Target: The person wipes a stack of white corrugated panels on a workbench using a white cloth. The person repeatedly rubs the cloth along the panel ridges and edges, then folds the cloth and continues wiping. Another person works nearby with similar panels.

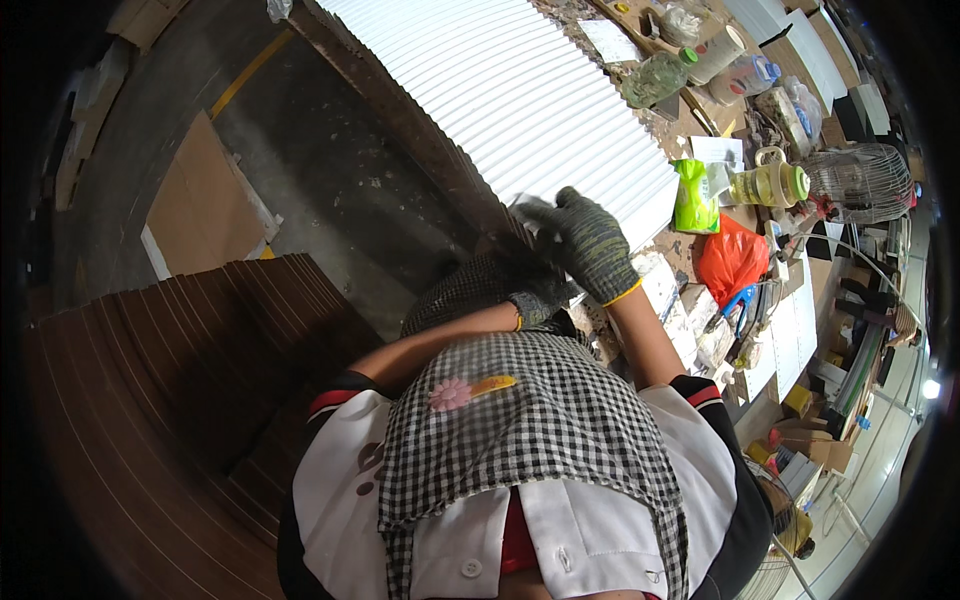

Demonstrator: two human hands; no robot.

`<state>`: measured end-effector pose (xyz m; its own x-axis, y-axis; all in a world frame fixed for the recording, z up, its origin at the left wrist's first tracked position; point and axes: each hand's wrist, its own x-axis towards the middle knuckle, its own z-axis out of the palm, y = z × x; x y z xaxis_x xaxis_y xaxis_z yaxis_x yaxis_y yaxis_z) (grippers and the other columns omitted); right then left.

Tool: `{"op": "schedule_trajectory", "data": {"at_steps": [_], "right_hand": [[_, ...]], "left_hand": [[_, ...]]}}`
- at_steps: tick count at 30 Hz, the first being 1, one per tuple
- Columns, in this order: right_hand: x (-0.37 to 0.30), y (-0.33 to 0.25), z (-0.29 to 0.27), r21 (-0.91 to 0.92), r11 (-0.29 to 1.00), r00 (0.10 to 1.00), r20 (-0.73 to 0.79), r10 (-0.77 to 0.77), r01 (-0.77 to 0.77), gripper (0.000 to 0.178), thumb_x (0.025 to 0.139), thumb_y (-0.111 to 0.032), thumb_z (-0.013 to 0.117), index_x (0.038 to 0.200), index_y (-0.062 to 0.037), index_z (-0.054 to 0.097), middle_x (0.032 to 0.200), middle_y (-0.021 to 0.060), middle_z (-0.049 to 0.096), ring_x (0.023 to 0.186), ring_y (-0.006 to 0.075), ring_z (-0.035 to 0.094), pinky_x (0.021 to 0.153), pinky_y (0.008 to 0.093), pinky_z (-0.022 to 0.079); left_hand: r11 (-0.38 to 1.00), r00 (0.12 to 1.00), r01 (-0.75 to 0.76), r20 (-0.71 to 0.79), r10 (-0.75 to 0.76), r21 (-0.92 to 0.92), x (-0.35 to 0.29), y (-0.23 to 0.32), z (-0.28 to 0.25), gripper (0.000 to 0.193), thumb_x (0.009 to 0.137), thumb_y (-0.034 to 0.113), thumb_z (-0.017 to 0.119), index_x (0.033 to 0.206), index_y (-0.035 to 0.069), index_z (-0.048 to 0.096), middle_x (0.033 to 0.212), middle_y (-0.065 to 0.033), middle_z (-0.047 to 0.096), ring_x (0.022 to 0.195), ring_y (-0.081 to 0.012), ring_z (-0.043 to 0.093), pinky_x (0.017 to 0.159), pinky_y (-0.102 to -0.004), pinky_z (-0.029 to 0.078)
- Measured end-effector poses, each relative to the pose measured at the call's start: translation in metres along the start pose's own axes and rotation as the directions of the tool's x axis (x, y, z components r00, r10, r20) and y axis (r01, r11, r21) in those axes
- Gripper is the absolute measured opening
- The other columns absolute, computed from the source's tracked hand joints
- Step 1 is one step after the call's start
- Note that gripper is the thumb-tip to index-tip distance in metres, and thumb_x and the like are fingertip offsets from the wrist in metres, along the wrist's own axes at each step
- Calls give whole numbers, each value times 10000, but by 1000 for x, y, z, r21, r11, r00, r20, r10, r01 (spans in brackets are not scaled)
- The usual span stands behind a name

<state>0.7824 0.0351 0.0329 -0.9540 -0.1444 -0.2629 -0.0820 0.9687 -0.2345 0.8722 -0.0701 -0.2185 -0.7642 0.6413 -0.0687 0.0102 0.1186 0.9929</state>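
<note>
Head view: the person stands at a cluttered workbench point(700, 130) and looks down over a checked apron point(530, 420) worn on a white shirt. Both hands wear dark knitted gloves with yellow cuffs. The right hand point(585, 240) lies with its fingers curled down on the near end of a long row of white sheets point(520, 100), which stand on edge, packed tight, and run away toward the top of the picture. Whether the fingers pinch a sheet or only press on the edges cannot be told. The left hand point(530, 305) sits lower, just beside the right wrist, at the near end of the same row; it is partly hidden behind the apron and the right arm, so its grip cannot be told either.

To the left of the row, a stack of brown boards point(180, 400) fans out in steps across the lower left, and a flat piece of cardboard point(200, 200) lies on the grey floor beyond it.

On the bench to the right of the white sheets lie a green packet point(693, 197), an orange plastic bag point(730, 258), a yellow-green jug point(770, 183) and a green bottle point(655, 78) lying on its side. A wire cage point(860, 180) stands at the bench's far right.
</note>
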Motion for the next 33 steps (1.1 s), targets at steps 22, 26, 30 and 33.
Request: {"op": "schedule_trajectory", "data": {"at_steps": [22, 26, 30, 33], "right_hand": [[-33, 55, 6, 201, 980, 998, -55, 28, -17, 542, 913, -175, 766, 1431, -317, 700, 1048, 141, 652, 933, 322, 708, 840, 439, 614], [-41, 55, 11, 115, 965, 972, -64, -228, 234, 546, 904, -162, 784, 1425, -307, 709, 1024, 141, 657, 911, 321, 702, 813, 447, 613], [-52, 52, 16, 123, 990, 978, -186, 95, -73, 569, 878, -129, 803, 1420, -285, 723, 1061, 165, 658, 962, 347, 701, 864, 455, 604], [-57, 61, 18, 214, 908, 931, -145, -336, 361, 566, 863, -120, 821, 1406, -262, 744, 1121, 180, 674, 1031, 375, 694, 884, 466, 592]], "left_hand": [[860, 812, 390, 318, -490, 330, 13, 64, -42, 940, 1007, 809, 531, 1231, -77, 750, 1180, -272, 771, 1093, -325, 739, 1003, -428, 550], [909, 885, 178, 342, -316, 378, 13, 74, -46, 880, 1027, 777, 529, 1194, -53, 769, 1097, -256, 771, 1065, -331, 738, 954, -453, 565], [804, 729, 414, 373, -573, 426, 18, 77, -49, 860, 1020, 772, 546, 1202, -41, 762, 1084, -242, 767, 1047, -318, 737, 930, -451, 563], [968, 909, 151, 356, -215, 199, 20, 76, -47, 725, 1046, 627, 614, 1382, -14, 645, 1233, -184, 716, 1145, -276, 707, 960, -413, 571]]}}
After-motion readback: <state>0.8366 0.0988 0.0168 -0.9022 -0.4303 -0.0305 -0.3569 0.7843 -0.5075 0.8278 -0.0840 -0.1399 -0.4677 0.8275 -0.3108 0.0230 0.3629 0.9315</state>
